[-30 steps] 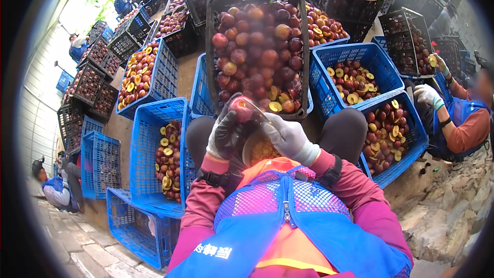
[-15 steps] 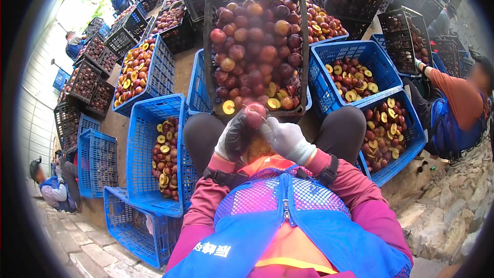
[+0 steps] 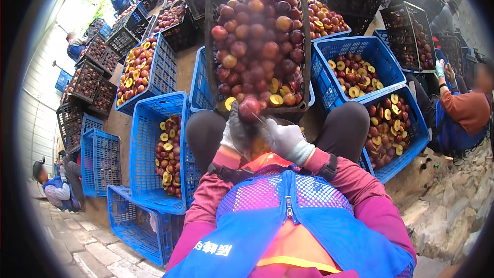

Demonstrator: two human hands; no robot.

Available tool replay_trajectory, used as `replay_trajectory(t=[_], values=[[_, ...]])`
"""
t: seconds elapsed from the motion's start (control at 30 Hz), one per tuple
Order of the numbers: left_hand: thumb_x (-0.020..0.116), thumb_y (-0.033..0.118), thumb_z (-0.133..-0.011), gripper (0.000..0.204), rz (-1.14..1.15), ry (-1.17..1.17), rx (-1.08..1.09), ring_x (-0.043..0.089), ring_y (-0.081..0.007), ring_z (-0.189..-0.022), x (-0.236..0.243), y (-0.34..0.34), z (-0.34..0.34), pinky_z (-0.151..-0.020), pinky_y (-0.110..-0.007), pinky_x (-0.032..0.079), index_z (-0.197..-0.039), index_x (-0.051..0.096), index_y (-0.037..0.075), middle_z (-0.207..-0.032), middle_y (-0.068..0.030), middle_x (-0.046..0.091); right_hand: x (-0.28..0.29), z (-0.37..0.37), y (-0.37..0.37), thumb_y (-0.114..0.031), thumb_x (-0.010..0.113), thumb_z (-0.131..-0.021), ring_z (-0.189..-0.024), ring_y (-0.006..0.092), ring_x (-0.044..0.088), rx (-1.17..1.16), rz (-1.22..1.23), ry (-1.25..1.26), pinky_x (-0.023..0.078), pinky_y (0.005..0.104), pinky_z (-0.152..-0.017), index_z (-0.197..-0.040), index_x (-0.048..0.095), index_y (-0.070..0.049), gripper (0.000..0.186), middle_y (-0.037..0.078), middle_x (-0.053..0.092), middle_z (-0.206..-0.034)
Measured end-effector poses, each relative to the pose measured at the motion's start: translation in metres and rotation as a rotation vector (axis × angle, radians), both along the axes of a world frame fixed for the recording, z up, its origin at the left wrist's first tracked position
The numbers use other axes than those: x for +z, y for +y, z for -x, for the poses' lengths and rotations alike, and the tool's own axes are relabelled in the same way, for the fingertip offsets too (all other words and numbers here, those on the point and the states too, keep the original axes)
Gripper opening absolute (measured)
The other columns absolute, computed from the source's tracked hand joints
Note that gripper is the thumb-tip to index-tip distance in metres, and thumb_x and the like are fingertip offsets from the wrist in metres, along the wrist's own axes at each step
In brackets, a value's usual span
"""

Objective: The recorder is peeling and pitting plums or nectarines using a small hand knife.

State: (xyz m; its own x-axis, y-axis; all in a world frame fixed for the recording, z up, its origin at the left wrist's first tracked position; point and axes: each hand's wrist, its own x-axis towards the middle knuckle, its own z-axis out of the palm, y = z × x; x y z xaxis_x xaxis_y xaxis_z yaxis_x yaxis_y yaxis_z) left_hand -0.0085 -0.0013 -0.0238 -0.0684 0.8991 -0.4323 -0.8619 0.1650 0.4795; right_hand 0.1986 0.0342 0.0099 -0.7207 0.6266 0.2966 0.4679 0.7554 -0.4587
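Here, near the centre of the frame, the left hand [image 3: 235,133], in a dark-palmed glove, has its fingers curled around a red plum [image 3: 249,109]. Just to its right, the fingers of the pale-gloved right hand [image 3: 286,139] grip a thin knife [image 3: 259,119], its blade against the fruit. A black crate [image 3: 209,46] of plums fills the upper centre; blue crates [image 3: 144,149] with halved plums [image 3: 168,146] stand at left and right.
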Motion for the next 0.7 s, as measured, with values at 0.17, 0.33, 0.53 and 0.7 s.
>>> replay_trajectory(t=[0.17,0.33,0.53,0.7], values=[[0.07,0.052,-0.11,0.051,-0.256,1.33,0.305,0.063,-0.0116,-0.079,0.015,0.004,-0.016,-0.069,-0.034,0.057,-0.137,0.065,0.009,-0.104,-0.0052,0.069,-0.006,0.005,0.007,-0.029,0.065,-0.108,-0.052,0.038,0.067,0.008,0.041,0.017,0.051,0.0523,-0.048,-0.106,0.056,-0.008,0.023,0.016,0.067,-0.066],[0.067,0.057,-0.109,0.06,-0.016,0.837,0.133,0.066,-0.0177,-0.091,-0.025,0.009,-0.006,-0.082,-0.035,0.057,-0.134,0.065,0.002,-0.109,-0.0067,0.073,-0.012,0.011,0.009,-0.027,0.067,-0.105,-0.055,0.0389,0.069,0.017,0.021,-0.036,0.053,0.0507,-0.05,-0.109,0.056,-0.008,0.022,0.016,0.069,-0.071],[0.051,0.066,-0.106,0.063,0.023,0.841,0.013,0.065,-0.0223,-0.06,-0.076,0.0,0.016,-0.056,-0.033,0.05,-0.118,0.066,0.006,-0.077,-0.0089,0.069,-0.022,0.002,0.013,-0.026,0.072,-0.098,-0.06,0.0384,0.071,0.042,-0.023,-0.109,0.056,0.0481,-0.053,-0.133,0.056,-0.006,0.043,0.015,0.073,-0.078],[0.077,0.02,-0.097,0.044,-0.093,0.949,-0.307,0.075,-0.0318,-0.095,-0.081,-0.008,0.03,-0.087,-0.043,0.06,-0.133,0.059,0.002,-0.107,-0.0143,0.074,-0.041,-0.009,0.035,-0.025,0.072,-0.099,-0.065,0.0407,0.072,0.126,-0.06,-0.062,0.057,0.0509,-0.056,-0.159,0.044,-0.004,0.069,0.017,0.078,-0.092]])
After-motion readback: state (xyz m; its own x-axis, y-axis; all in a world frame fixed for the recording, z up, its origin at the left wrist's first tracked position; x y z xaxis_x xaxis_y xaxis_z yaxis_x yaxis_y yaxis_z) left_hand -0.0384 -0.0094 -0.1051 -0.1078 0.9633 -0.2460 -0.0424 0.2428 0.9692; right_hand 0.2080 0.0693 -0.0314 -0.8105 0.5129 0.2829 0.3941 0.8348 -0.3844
